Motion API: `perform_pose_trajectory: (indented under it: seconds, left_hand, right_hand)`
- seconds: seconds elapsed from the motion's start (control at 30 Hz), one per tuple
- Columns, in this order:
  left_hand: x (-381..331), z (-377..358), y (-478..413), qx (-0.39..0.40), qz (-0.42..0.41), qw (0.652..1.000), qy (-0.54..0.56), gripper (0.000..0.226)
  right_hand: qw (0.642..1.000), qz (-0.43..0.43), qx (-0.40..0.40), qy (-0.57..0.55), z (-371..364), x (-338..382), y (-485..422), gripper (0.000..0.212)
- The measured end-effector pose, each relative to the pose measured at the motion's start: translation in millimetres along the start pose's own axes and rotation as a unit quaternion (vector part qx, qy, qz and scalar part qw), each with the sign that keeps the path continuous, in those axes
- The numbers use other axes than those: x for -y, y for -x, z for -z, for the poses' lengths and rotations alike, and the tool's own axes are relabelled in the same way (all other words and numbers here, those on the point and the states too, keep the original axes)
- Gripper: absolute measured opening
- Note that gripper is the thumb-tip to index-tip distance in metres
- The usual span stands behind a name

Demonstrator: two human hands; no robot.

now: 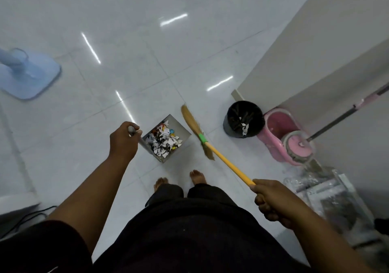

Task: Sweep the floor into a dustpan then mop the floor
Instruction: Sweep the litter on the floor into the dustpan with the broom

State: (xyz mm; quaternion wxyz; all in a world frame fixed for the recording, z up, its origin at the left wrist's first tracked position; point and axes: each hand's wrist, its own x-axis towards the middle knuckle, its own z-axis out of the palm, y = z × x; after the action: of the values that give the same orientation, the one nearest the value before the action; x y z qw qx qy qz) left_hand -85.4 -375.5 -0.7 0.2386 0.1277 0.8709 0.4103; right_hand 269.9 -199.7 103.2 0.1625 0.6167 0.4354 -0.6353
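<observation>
My left hand grips the upright handle of a grey metal dustpan, which holds a pile of paper scraps and coloured bits. My right hand grips the yellow handle of a straw broom. Its bristle head is just right of the dustpan and looks lifted off the white tiled floor. A pink spin-mop bucket stands by the wall at the right, with a mop pole leaning out of it.
A black bin with some scraps in it stands left of the pink bucket, at a wall corner. A blue fan base sits at the far left. My bare feet are just behind the dustpan. Clear plastic clutter lies at the right.
</observation>
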Motion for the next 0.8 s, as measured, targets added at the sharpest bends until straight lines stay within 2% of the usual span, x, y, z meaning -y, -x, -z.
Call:
perform_pose_trajectory:
  seconds: [0.07,0.3,0.57,0.8]
  left_hand:
    - [-10,-5,-9,0.022,-0.02,1.0,-0.009,0.006]
    - [-56,-29,-27,0.073,-0.089,0.993,-0.037,0.007]
    - [-139,-81,-19,0.106,-0.151,0.98,-0.072,0.008]
    - [-220,-115,-2,0.106,-0.228,0.965,-0.073,0.008]
  right_hand:
    - [0.999,-0.008,-0.023,-0.043,-4,-17,7,0.029]
    - [0.978,-0.034,-0.065,-0.195,-7,-70,23,0.044]
    - [0.962,-0.059,-0.071,-0.259,30,-117,35,0.034]
    - [0.961,-0.079,-0.06,-0.26,83,-152,30,0.024]
